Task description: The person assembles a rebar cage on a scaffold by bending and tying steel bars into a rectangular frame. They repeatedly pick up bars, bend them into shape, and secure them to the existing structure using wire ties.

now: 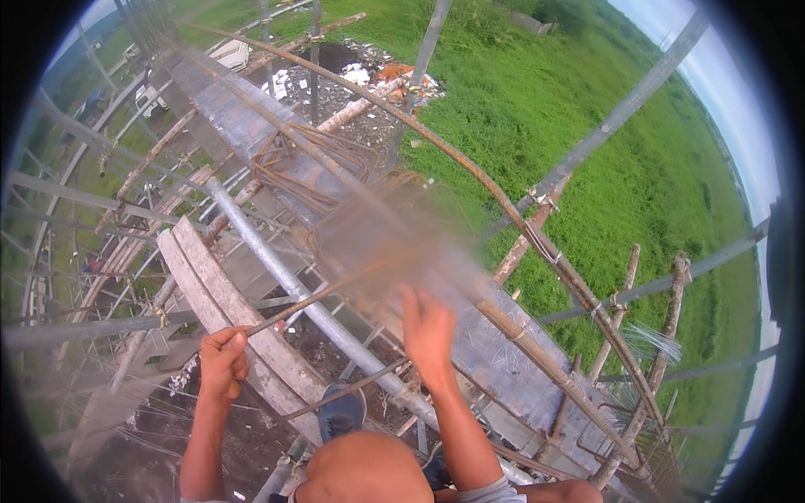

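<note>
My left hand point(225, 362) is closed around a thin rusty steel bar point(310, 300), which slants up and right toward the formwork. My right hand point(428, 327) is curled above the near side of the long grey formwork trough point(528, 352). A blurred smear covers the area just beyond its fingers, so whatever they grip, if anything, is hidden. Between my forearms lies another bent steel bar point(348, 390). Farther along the trough, several rusty rebar stirrups point(310, 163) are bunched around a long bar.
Two worn planks point(243, 327) and a silver pipe point(281, 272) run beneath me, with my shoe point(342, 411) beside them. Rusty bars point(495, 189) and grey scaffold poles point(616, 109) cross the right side. Loose tie wires point(654, 342) stick out there. Open scaffolding drops away at left.
</note>
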Demonstrator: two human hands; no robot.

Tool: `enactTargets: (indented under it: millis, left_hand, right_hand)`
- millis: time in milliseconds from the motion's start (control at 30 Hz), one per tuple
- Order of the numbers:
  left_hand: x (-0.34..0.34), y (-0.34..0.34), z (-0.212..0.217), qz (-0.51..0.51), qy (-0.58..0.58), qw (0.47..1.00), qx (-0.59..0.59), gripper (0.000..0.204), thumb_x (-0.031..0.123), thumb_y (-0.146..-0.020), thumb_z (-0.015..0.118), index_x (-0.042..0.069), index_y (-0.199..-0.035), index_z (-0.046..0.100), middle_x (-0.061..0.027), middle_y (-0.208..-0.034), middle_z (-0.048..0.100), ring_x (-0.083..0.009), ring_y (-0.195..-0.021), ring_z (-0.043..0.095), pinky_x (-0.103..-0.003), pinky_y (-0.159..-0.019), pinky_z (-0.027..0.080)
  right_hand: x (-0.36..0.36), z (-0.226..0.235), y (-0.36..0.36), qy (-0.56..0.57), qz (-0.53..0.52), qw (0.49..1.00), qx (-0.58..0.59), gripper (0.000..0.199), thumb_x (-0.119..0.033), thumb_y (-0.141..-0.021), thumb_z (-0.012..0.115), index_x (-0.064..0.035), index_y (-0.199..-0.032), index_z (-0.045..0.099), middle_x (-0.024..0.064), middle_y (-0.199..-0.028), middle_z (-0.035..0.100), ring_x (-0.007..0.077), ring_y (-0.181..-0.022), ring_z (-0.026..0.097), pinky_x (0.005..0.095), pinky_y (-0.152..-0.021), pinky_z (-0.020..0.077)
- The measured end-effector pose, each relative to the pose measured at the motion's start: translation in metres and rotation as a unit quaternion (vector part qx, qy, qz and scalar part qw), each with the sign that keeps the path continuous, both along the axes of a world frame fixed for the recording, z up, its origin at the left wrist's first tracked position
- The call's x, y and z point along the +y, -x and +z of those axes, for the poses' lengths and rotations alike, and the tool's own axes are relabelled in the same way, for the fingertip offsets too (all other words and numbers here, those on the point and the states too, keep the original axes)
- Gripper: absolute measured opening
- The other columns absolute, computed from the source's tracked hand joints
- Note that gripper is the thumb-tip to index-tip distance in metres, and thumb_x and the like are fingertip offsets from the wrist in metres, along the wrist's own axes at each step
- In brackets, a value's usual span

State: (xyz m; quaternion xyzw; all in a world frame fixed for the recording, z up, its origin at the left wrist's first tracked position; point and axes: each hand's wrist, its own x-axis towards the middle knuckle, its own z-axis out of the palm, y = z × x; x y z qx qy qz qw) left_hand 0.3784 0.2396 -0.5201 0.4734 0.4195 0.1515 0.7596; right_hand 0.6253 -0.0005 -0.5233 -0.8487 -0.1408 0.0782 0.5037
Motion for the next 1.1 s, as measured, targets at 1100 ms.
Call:
enactTargets:
  millis: [1100]
  left_hand:
    - [0.005, -0.022, -0.019, 0.007, -0.102, 0.990, -0.097, 0.039, 0.025, -0.093, 0.082, -0.009, -0.109, 0.071, 0.0048, -0.059, 0.048, -0.0027, -0.045, 0.033, -0.024, -0.041, 0.022]
  right_hand:
    - [-0.008, 0.002, -0.014, -0.067, -0.029, 0.994, 0.079, 0.049, -0.035, -0.108, 0.059, -0.0007, -0.073, 0.056, -0.0024, -0.060, 0.042, 0.0105, -0.059, 0.035, 0.0337, -0.053, 0.0321]
